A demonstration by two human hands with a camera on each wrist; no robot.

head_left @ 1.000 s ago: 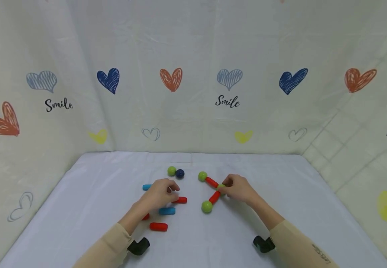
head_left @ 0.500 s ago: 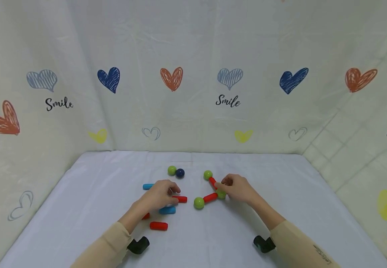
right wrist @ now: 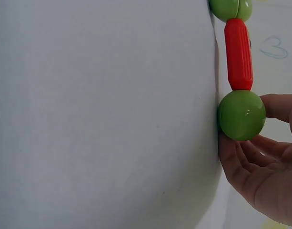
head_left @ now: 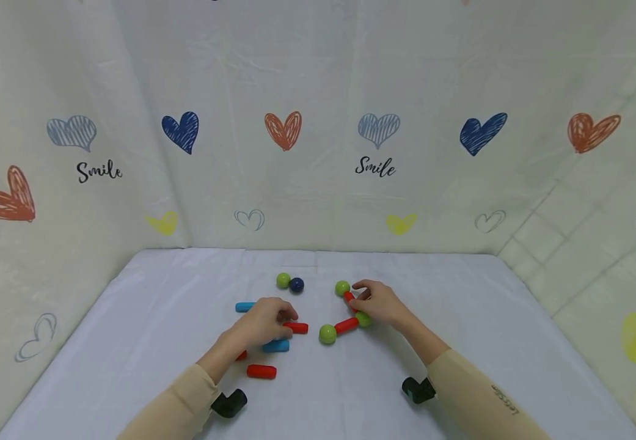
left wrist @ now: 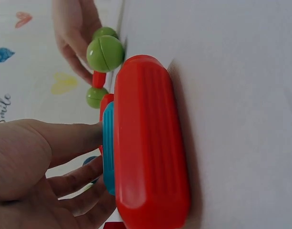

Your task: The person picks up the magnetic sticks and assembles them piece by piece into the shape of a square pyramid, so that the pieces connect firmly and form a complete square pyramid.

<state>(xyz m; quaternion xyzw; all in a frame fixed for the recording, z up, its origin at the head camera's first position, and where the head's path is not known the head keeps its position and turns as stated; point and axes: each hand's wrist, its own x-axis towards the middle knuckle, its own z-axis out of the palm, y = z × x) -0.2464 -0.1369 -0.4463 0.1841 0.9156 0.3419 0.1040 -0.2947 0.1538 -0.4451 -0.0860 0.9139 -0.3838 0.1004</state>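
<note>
Three green balls are joined by two red rods in a bent V on the white table. The near green ball [head_left: 327,334] ends the near red rod [head_left: 346,326]; the corner ball [head_left: 363,319] lies beside my right hand [head_left: 382,302]. My right thumb is at the far red rod [head_left: 349,298], fingers spread near the far green ball [head_left: 342,288]. My left hand [head_left: 267,322] rests loosely curled over loose rods, its fingertips near a red rod [head_left: 298,328] and a blue rod [head_left: 276,346]. In the left wrist view a large red rod [left wrist: 148,143] hides part of them.
A loose green ball [head_left: 283,280] and a dark blue ball [head_left: 296,285] touch at the back. Another blue rod [head_left: 244,307] lies behind my left hand, a red rod [head_left: 261,371] in front. Black wrist devices [head_left: 418,390] show at both sleeves. A printed curtain [head_left: 318,201] stands behind the table.
The joined balls and rods have turned and spread into a wider V. My right hand has shifted left and away from me, from the corner ball to the far rod. The left hand stays put.
</note>
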